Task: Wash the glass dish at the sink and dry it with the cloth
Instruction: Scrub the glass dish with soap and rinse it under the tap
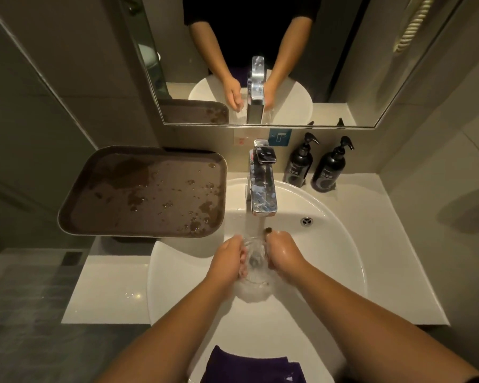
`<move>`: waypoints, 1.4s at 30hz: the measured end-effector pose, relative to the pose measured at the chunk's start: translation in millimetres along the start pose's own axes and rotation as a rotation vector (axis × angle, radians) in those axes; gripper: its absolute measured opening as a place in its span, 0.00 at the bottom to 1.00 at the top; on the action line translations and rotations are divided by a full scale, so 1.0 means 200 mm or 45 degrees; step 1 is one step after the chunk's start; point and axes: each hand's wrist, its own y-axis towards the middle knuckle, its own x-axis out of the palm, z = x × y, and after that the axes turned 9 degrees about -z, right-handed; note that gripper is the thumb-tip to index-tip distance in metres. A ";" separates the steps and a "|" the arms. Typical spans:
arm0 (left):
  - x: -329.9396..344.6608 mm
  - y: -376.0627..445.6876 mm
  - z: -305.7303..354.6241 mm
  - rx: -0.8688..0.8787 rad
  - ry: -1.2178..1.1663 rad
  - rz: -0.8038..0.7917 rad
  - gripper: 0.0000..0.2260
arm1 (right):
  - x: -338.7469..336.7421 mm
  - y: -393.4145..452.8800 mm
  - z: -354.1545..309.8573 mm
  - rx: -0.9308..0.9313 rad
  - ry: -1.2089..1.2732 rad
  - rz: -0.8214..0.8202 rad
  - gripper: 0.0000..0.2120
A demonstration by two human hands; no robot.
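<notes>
A clear glass dish (255,258) is held over the white sink (329,244), right under the stream of water running from the chrome tap (262,186). My left hand (230,258) grips its left side and my right hand (284,252) grips its right side. Water splashes off the glass into the basin below it. A dark purple cloth (252,366) lies over the sink's near rim, between my forearms. Much of the dish is hidden by my fingers and the water.
A wet brown tray (141,189) sits on the counter to the left of the sink. Two black pump bottles (299,164) (331,168) stand behind the basin at the right. A mirror (233,64) hangs above the tap.
</notes>
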 end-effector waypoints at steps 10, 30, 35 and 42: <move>0.09 -0.05 0.00 -0.007 -0.672 0.385 0.14 | 0.06 -0.02 -0.06 -0.130 0.043 0.048 0.12; -0.03 0.05 0.00 0.023 0.377 -0.006 0.19 | -0.01 -0.01 -0.02 -0.353 -0.525 -0.128 0.16; 0.01 0.05 0.00 0.041 0.141 0.205 0.14 | 0.02 0.00 -0.03 -0.275 -0.318 -0.048 0.15; 0.01 0.03 -0.04 -0.050 -0.107 0.071 0.18 | 0.00 0.00 0.02 -0.034 0.049 0.037 0.12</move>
